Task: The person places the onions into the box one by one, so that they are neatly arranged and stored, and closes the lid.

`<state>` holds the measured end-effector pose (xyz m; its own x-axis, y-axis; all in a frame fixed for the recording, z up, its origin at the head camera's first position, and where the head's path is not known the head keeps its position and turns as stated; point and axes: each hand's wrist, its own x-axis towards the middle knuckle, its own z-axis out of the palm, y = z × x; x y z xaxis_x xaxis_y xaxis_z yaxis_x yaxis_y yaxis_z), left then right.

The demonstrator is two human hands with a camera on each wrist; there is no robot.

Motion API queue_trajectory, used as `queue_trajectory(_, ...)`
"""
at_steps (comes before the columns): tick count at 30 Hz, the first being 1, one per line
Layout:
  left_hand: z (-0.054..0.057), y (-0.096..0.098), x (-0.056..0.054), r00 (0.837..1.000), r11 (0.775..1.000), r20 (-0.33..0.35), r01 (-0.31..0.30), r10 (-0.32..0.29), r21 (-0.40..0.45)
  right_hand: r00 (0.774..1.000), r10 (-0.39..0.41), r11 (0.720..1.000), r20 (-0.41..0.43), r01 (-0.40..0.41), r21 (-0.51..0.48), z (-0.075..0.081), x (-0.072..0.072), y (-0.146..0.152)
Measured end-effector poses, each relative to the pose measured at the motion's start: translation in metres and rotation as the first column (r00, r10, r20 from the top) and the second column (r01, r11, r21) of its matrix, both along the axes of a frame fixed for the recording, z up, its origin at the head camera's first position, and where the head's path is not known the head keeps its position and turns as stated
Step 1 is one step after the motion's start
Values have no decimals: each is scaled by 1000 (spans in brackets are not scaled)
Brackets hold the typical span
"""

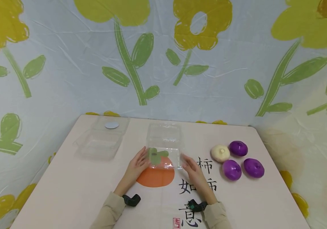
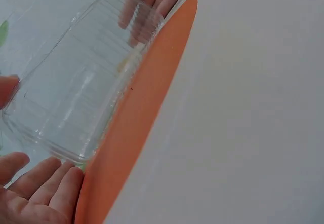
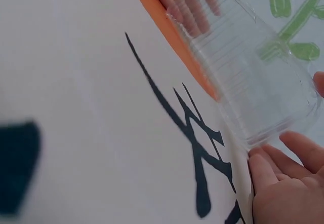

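A clear plastic clamshell box (image 1: 164, 159) sits at the middle of the table, its lid raised at the far side, over a printed orange persimmon. My left hand (image 1: 137, 163) is at its left side, and my right hand (image 1: 192, 166) is at the right side. In the left wrist view, relaxed left fingers (image 2: 53, 183) lie by the box's lower edge, with the thumb up near its rim. Similarly, the right fingers (image 3: 283, 163) rest loosely against the box's end in the right wrist view. Neither hand curls around the box.
A second clear clamshell box (image 1: 101, 144), lid up with a white round label (image 1: 112, 125), stands at the back left. On the right lie several purple onion-shaped vegetables (image 1: 232, 170) and a cream one (image 1: 220, 153). A flowered cloth (image 1: 163, 63) hangs behind the table.
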<state>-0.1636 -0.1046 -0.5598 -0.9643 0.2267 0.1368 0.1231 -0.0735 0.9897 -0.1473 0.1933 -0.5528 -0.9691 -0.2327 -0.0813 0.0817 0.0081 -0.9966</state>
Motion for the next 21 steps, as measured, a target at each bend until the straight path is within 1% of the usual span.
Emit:
queue_trajectory(4, -1, -5, 5, 1000, 999, -22, 1, -1, -32, 1000, 22, 1000, -14, -22, 13, -1, 4, 3)
queue_trajectory(7, -1, -9, 10, 1000, 998, -28, -6, 4, -65, 999, 24, 999, -48, -22, 48, -2, 9, 5)
queue_trajectory(10, -2, -12, 16, 999, 995, -46, -5, 1, -95, 995, 13, 996, -98, -4, 89, -2, 15, 7)
queue_trajectory(13, -3, -15, 21, 997, 993, -80, 9, -19, -115, 990, -4, 993, -142, 20, 114, -1, 20, 8)
queue_trajectory(16, -5, -17, 24, 990, 991, -136, 26, -44, -130, 985, -13, 995, -173, 31, 100, -1, 24, 9)
queue_trajectory(19, -6, -18, 25, 982, 988, -181, 26, -54, -152, 983, -25, 995, -180, 41, 87, -1, 25, 10)
queue_trajectory(21, -7, -19, 25, 979, 987, -194, 25, -55, -157, 984, -25, 995, -175, 41, 89, -1, 25, 10)
